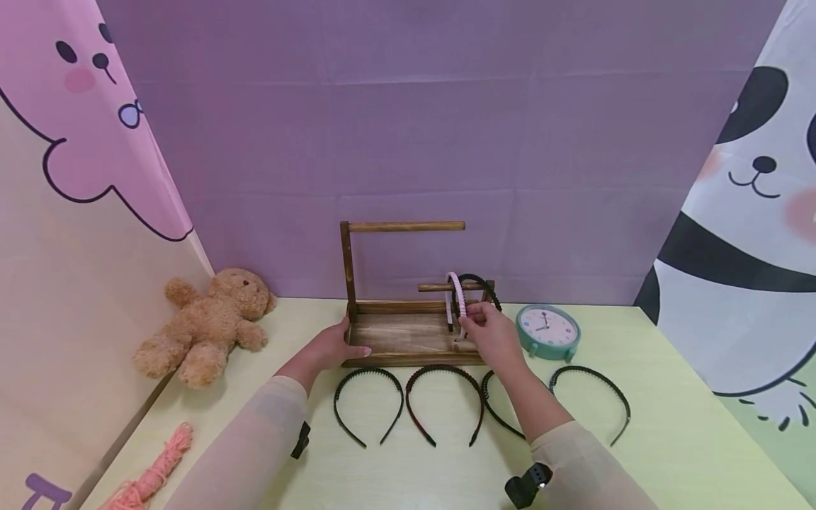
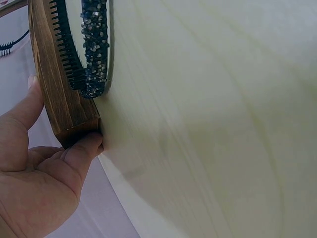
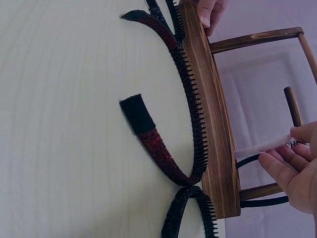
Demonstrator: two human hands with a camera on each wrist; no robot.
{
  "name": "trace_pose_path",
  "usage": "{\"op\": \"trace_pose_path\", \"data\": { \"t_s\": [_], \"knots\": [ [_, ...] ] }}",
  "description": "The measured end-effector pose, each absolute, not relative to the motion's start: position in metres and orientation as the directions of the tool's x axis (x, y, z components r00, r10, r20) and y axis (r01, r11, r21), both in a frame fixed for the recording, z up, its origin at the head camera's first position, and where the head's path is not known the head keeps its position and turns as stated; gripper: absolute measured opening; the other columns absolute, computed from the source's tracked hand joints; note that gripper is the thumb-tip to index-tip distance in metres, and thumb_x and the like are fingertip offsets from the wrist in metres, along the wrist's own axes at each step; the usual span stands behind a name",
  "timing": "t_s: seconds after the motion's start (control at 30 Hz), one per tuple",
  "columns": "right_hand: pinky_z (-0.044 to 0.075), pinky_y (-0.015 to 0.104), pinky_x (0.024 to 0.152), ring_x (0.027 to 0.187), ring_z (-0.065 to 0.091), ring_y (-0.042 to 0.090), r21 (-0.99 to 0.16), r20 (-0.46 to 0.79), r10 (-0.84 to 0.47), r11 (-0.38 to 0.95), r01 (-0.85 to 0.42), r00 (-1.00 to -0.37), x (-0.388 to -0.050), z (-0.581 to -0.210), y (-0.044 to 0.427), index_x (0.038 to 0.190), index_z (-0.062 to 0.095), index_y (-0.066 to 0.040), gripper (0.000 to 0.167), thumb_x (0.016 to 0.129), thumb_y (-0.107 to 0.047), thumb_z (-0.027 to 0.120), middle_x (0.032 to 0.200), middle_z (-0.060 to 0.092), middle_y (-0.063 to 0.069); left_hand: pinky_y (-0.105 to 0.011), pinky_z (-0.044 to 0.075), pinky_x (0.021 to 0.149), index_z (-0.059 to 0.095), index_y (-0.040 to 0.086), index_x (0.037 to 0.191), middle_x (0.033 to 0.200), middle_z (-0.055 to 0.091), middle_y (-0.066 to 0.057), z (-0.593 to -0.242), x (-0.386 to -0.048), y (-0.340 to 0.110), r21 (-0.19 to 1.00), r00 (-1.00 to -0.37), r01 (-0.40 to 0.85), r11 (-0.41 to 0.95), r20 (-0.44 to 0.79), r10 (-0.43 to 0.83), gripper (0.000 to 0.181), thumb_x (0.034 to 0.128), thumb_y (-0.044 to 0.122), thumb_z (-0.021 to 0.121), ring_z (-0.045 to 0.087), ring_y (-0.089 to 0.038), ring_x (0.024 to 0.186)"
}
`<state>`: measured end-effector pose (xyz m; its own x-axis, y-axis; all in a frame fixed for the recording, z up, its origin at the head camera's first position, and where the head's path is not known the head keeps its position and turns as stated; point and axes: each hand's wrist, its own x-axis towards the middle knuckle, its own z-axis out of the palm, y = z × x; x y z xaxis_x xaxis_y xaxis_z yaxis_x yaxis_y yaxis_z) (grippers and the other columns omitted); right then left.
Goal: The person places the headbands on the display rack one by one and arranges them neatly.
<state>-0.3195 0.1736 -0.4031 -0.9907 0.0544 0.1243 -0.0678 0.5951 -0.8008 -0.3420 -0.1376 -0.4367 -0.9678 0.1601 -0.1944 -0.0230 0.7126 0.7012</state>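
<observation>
A brown wooden headband rack with a tray base, a tall upper bar and a shorter lower bar stands at the back of the table. My left hand grips the tray's left end, its fingers curled at the corner in the left wrist view. On the lower bar hang a pale pink headband and a black headband. My right hand pinches the pale pink headband with thumb and fingers. Before the rack lie several dark toothed headbands, among them a glittery black one and a red-and-black one.
Right of the rack sits a green-rimmed clock. A brown teddy bear leans at the table's left side, with a pink yarn bundle nearer the front. A purple cloth hangs close behind the rack.
</observation>
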Motion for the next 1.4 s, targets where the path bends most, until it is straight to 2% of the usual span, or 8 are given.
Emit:
{"op": "trace_pose_path", "data": {
  "t_s": [0.17,0.43,0.57,0.73,0.93,1.13,1.4],
  "knots": [
    [0.053,0.033,0.074,0.098,0.065,0.022,-0.736,0.135,0.032,0.672,-0.078,-0.990,-0.317,-0.401,0.173,0.126,0.059,-0.009,0.039,0.097,-0.034,0.062,0.113,0.068,0.008,-0.053,0.023,0.118,0.009,0.004,0.158,0.162,0.019,-0.018,-0.437,-0.342,-0.137,0.696,-0.967,-0.017,0.718,-0.194,0.166,0.098,0.0903,0.038,0.071,0.020,-0.038,0.149],
    [0.053,0.042,0.085,0.110,0.065,0.026,-0.655,0.123,-0.039,0.748,-0.111,-0.992,-0.305,-0.395,0.185,0.131,0.058,-0.010,0.045,0.098,-0.041,0.056,0.120,0.068,0.007,-0.052,0.023,0.119,0.008,0.006,0.158,0.163,0.019,-0.016,-0.436,-0.343,-0.137,0.702,-0.966,-0.023,0.712,-0.199,0.164,0.098,0.0902,0.038,0.071,0.018,-0.036,0.149],
    [0.055,0.041,0.078,0.099,0.069,0.025,-0.642,0.117,-0.063,0.757,-0.124,-0.991,-0.294,-0.385,0.195,0.127,0.062,-0.010,0.042,0.098,-0.040,0.056,0.117,0.069,0.011,-0.052,0.023,0.119,0.008,0.007,0.158,0.163,0.019,-0.016,-0.435,-0.343,-0.136,0.701,-0.965,-0.033,0.712,-0.208,0.160,0.098,0.0901,0.038,0.071,0.018,-0.036,0.149],
    [0.056,0.036,0.071,0.080,0.072,0.017,-0.640,0.104,-0.081,0.757,-0.129,-0.991,-0.281,-0.371,0.214,0.119,0.064,-0.012,0.037,0.099,-0.041,0.056,0.105,0.071,0.008,-0.053,0.023,0.119,0.008,0.007,0.158,0.163,0.019,-0.017,-0.435,-0.344,-0.136,0.697,-0.966,-0.032,0.716,-0.205,0.157,0.098,0.0901,0.039,0.071,0.019,-0.036,0.149],
    [0.058,0.035,0.074,0.079,0.071,0.015,-0.637,0.094,-0.114,0.756,-0.148,-0.989,-0.271,-0.360,0.244,0.118,0.063,-0.009,0.042,0.099,-0.044,0.055,0.101,0.070,0.009,-0.052,0.023,0.119,0.008,0.006,0.158,0.162,0.019,-0.017,-0.435,-0.345,-0.137,0.691,-0.968,-0.023,0.722,-0.196,0.157,0.098,0.0903,0.039,0.071,0.019,-0.037,0.149],
    [0.057,0.033,0.071,0.077,0.070,0.014,-0.585,0.056,-0.090,0.804,-0.106,-0.994,-0.266,-0.362,0.276,0.121,0.060,-0.008,0.050,0.097,-0.051,0.054,0.109,0.069,0.012,-0.052,0.023,0.118,0.008,0.006,0.158,0.162,0.019,-0.017,-0.435,-0.344,-0.138,0.698,-0.966,-0.019,0.715,-0.196,0.166,0.098,0.0901,0.039,0.071,0.020,-0.037,0.149],
    [0.058,0.037,0.068,0.079,0.068,0.021,-0.547,-0.079,-0.068,0.837,-0.014,-0.995,-0.265,-0.376,0.314,0.117,0.057,0.003,0.050,0.098,-0.043,0.055,0.101,0.067,0.015,-0.052,0.023,0.119,0.008,0.005,0.158,0.163,0.019,-0.017,-0.438,-0.343,-0.138,0.698,-0.966,-0.022,0.716,-0.200,0.166,0.098,0.0901,0.039,0.071,0.019,-0.037,0.149]
  ]
}}
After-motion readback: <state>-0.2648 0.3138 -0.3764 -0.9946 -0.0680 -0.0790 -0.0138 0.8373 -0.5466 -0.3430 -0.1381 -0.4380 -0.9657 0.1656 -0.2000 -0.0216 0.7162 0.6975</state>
